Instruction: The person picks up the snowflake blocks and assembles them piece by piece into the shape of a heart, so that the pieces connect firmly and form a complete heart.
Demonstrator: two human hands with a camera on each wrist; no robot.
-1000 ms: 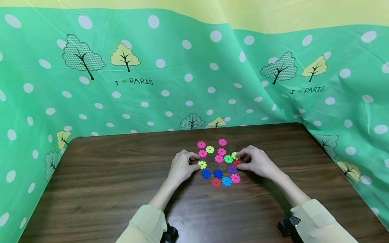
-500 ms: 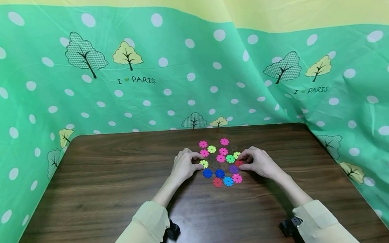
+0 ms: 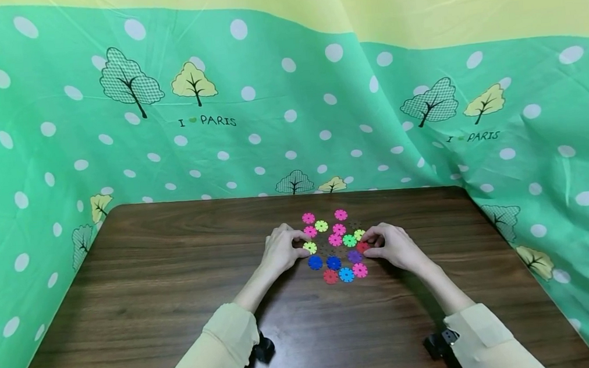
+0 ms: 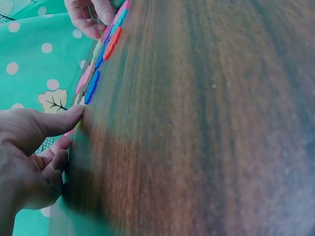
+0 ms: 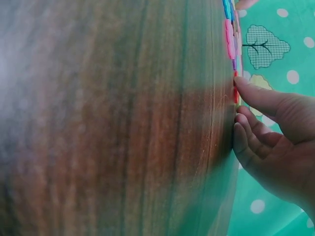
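Several flat, notched, flower-shaped plastic discs lie close together on the table. My left hand (image 3: 281, 249) is at their left side, thumb and fingers spread, with the fingertips by a yellow disc (image 3: 309, 248) and a pink disc (image 3: 310, 232). The left wrist view shows its thumb (image 4: 71, 114) stretched to the edge of the group. Across from it, my right hand (image 3: 391, 245) touches the right side, its thumb at a red disc (image 3: 362, 247) and its fingers beside another yellow disc (image 3: 359, 235). Fingertip contact is partly hidden.
Two blue discs (image 3: 334, 262), a purple disc (image 3: 355, 256) and a light-blue disc (image 3: 347, 274) lie nearer the front. Dark discs (image 3: 326, 250) barely stand out against the brown wooden table (image 3: 153, 313). A green dotted cloth (image 3: 246, 118) hangs behind and beside the table.
The whole scene has shifted slightly right as the head view moved. Both hands stay at the sides of the discs, whose arrangement looks the same.
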